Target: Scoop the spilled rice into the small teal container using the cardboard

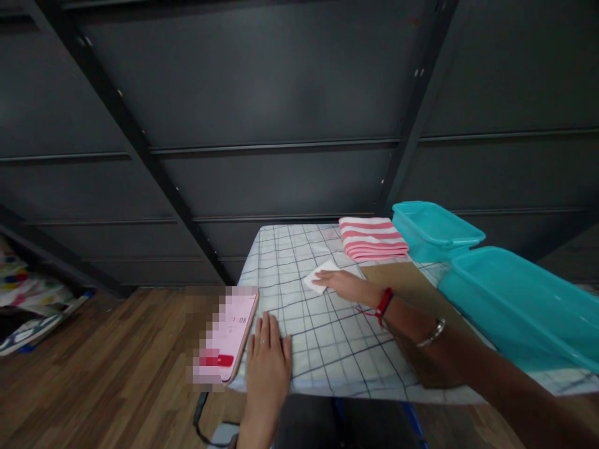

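My left hand [267, 362] lies flat and open on the near edge of a white table with a dark grid pattern [322, 349], right beside a pink phone [231, 333] that hangs over the table's left edge. My right hand [344, 285] reaches across the table with fingers stretched flat on a small white folded cloth [319, 275]. Its wrist carries a red string and a metal bracelet. Behind the white cloth lies a folded red-and-white striped towel [372, 237].
A teal plastic box [433, 231] stands at the back right, and a larger teal lid or box [519, 305] sits nearer on the right. A brown board [412, 284] lies under my right forearm. Dark metal panels form the wall behind. Wooden floor and colourful fabric lie left.
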{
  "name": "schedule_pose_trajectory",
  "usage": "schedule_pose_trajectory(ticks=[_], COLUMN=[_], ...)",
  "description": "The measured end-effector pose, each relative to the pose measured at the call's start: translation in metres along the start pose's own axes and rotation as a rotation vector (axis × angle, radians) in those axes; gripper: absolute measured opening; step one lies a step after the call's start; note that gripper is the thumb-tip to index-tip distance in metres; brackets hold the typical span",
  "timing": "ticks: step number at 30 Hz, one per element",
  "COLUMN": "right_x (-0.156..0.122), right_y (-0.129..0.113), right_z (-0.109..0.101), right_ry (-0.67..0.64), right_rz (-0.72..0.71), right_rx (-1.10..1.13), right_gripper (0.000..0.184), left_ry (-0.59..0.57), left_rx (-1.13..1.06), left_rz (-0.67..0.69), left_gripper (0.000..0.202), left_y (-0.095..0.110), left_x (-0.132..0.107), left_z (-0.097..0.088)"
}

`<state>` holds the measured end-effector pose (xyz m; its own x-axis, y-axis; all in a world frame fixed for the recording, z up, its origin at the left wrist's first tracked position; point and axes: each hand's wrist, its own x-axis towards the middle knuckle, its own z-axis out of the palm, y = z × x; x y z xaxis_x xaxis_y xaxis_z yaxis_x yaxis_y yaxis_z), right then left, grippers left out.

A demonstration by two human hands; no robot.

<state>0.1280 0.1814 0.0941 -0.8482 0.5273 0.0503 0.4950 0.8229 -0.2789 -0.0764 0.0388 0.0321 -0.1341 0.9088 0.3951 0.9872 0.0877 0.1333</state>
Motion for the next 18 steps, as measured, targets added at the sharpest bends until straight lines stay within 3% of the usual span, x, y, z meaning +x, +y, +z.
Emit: schedule_pose_trajectory(ticks=[4,6,9,11,14,16,18], right_x=[0.03,0.042,0.057,0.062,0.062,0.069,0.087], right_y=[-0.021,-0.018,-0.005,-0.004,-0.015,-0.017,-0.007], right_z=[0.014,0.012,0.002,0.001,0.007,0.01,0.008], right_ry=[-0.091,-0.089,-0.04,-0.059,-0.115,-0.126,-0.107], right_rz=[-0.371,-0.338,-0.136,-0.204,-0.509,-0.556,-0.493], right_rx=[0.042,0.013,-0.05,-0.046,-0.012,-0.019,-0.047], right_gripper=[0.051,0.054,0.059,0.057,0.049,0.048,0.051], left_ry=[0.054,0.065,0.066,0.074,0.092,0.104,0.117], left_rx=[0.078,0.088,0.083,0.078,0.078,0.075,0.067], left_rz=[-0.004,-0.008,-0.018,-0.019,-0.011,-0.009,-0.01], left_gripper=[0.053,0.052,0.052,0.052,0.05,0.05,0.051], left_y=[-0.001,-0.001,0.0,0.001,0.001,0.001,0.0], left_x=[-0.008,-0.009,-0.008,-0.008,-0.01,-0.011,-0.012], left_z=[0.003,0.005,0.006,0.007,0.009,0.01,0.012])
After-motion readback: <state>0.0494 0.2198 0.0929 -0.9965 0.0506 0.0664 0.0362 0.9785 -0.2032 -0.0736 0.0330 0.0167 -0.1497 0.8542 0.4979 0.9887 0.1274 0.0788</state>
